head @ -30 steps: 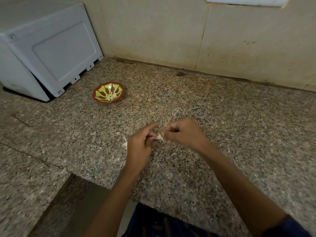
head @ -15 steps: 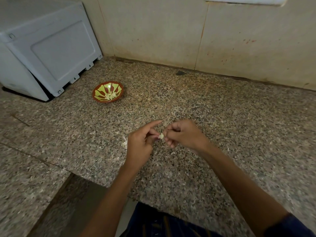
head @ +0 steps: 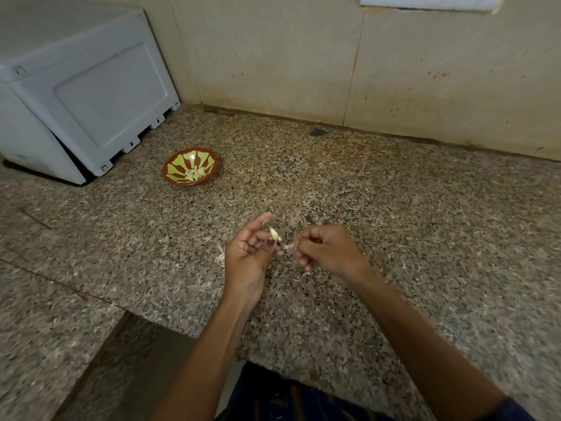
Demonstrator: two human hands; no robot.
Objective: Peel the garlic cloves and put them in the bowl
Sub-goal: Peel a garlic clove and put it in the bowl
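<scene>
— Two hands at work? 
— Yes: left hand [head: 249, 253] pinches a garlic clove [head: 274, 233]; right hand [head: 326, 249] pinches a strip of peel [head: 288, 246].
— Handling? 
— Light, firm, probably slippery; hold its ends.
— Bowl [head: 190, 167]? 
— Far left on the surface [head: 394, 208], holding several peeled cloves [head: 194, 174].

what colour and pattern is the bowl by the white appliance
The bowl is reddish-brown with yellow-green petal-like rays inside, seen in the head view.
</scene>
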